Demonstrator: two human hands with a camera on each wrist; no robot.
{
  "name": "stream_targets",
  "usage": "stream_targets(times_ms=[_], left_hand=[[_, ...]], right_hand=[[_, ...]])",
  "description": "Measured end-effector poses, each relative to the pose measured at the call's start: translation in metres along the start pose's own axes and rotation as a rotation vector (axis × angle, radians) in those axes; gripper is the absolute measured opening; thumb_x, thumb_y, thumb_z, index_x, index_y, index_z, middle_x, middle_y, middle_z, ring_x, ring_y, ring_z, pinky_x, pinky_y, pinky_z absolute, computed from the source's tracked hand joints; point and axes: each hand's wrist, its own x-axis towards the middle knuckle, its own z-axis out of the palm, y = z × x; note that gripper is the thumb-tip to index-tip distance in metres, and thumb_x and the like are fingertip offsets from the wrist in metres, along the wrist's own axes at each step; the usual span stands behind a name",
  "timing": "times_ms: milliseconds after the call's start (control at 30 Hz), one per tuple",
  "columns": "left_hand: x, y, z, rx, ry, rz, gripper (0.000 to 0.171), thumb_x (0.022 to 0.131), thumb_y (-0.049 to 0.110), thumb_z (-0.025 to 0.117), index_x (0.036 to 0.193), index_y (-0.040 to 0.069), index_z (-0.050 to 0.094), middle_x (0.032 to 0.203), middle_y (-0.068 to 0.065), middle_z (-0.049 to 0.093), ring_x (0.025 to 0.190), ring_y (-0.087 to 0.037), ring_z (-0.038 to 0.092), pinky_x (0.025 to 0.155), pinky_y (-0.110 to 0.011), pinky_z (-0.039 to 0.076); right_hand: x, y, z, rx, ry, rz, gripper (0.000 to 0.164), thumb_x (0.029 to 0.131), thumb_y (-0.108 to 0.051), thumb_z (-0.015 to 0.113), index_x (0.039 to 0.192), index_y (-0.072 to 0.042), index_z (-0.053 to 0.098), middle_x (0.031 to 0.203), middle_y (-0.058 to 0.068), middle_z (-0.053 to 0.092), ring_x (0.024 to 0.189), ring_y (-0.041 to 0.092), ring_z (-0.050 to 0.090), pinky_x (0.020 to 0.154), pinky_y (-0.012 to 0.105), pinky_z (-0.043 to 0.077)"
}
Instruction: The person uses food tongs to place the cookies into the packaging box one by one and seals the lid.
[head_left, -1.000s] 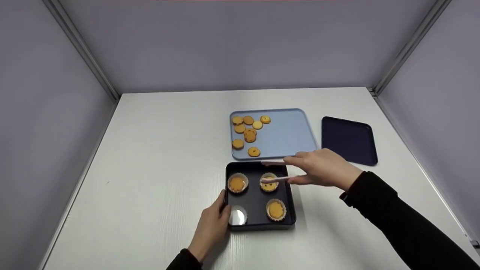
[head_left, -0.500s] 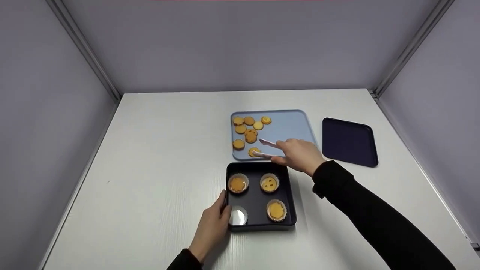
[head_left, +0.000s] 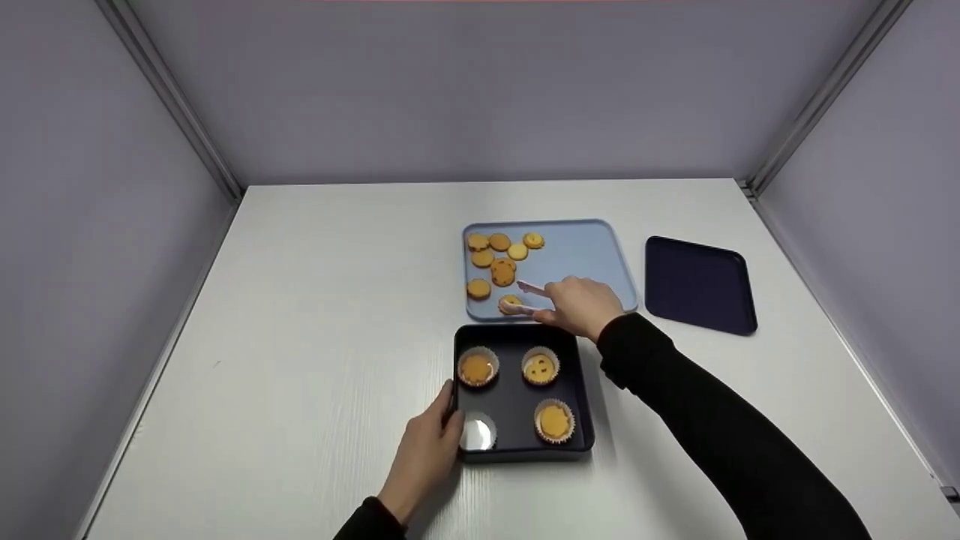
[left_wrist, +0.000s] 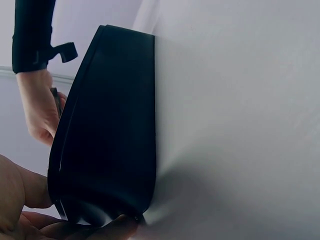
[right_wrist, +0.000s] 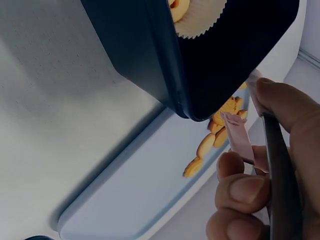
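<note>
Head cam first: the left hand [head_left: 424, 450] has a hold on the tin [head_left: 514, 405] at its left edge, down by the near-left corner. The left wrist cam gives me what the top view doesn't: thumb [left_wrist: 36, 191] at the rim, fingers [left_wrist: 116, 230] running across the outer wall toward the bottom. Inside the tin I count four cups [head_left: 478, 433], one near each corner; three hold cookies [head_left: 555, 421], the near-left one shows its shiny bottom. Just past the tin's far edge is the blue tray [head_left: 577, 259], more cookies bunched in its left half. The right hand [head_left: 586, 306] is gripping tongs [head_left: 529, 310], arms spread, one tip right at the cookie by that tray's near edge; can't tell if it's touching. Only the right wrist cam shows me the dark handle [right_wrist: 282, 185]. Dark tray [head_left: 701, 285] sits toward the table's [head_left: 337, 300] right edge.
</note>
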Motion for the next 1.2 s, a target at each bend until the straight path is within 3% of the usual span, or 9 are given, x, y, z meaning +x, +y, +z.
stream_targets(times_ms=[167, 467, 733, 967, 1200], left_hand=[[0.001, -0.002, 0.001, -0.003, -0.013, -0.024, 0.053, 0.106, 0.01, 0.053, 0.153, -0.01, 0.037, 0.149, -0.027, 0.05, 0.136, -0.039, 0.051, 0.111, -0.052, 0.043], [0.001, -0.001, 0.001, 0.005, -0.003, -0.004, 0.053, 0.105, 0.009, 0.054, 0.152, -0.01, 0.038, 0.148, -0.028, 0.051, 0.135, -0.04, 0.052, 0.11, -0.052, 0.044], [0.0, -0.001, 0.0, -0.005, -0.009, -0.006, 0.053, 0.105, 0.009, 0.054, 0.152, -0.01, 0.038, 0.148, -0.028, 0.05, 0.136, -0.038, 0.051, 0.109, -0.051, 0.045], [0.001, -0.002, 0.0, -0.002, -0.007, -0.013, 0.053, 0.105, 0.008, 0.054, 0.152, -0.01, 0.038, 0.148, -0.028, 0.05, 0.136, -0.039, 0.051, 0.11, -0.052, 0.044], [0.002, -0.002, 0.0, -0.007, -0.01, -0.027, 0.053, 0.105, 0.009, 0.054, 0.152, -0.01, 0.038, 0.148, -0.028, 0.051, 0.136, -0.039, 0.051, 0.11, -0.052, 0.044]], right_hand=[[0.006, -0.002, 0.006, -0.004, -0.014, 0.001, 0.046, 0.098, -0.046, 0.068, 0.111, -0.002, 0.074, 0.097, 0.018, 0.073, 0.085, 0.035, 0.07, 0.075, 0.05, 0.058], [0.014, -0.002, 0.01, -0.01, -0.029, 0.009, 0.038, 0.097, -0.044, 0.069, 0.096, -0.006, 0.074, 0.093, 0.014, 0.073, 0.082, 0.032, 0.07, 0.072, 0.049, 0.058], [0.019, -0.003, 0.011, -0.055, -0.059, 0.018, 0.038, 0.097, -0.043, 0.069, 0.093, -0.005, 0.072, 0.093, 0.014, 0.073, 0.08, 0.032, 0.069, 0.071, 0.05, 0.058], [0.021, -0.006, 0.006, -0.07, -0.085, -0.016, 0.035, 0.099, -0.037, 0.068, 0.091, -0.004, 0.071, 0.094, 0.016, 0.073, 0.082, 0.035, 0.07, 0.071, 0.051, 0.059], [0.019, 0.001, 0.008, -0.086, -0.05, -0.062, 0.032, 0.097, -0.036, 0.07, 0.088, -0.005, 0.069, 0.085, 0.012, 0.07, 0.072, 0.03, 0.066, 0.064, 0.048, 0.056]])
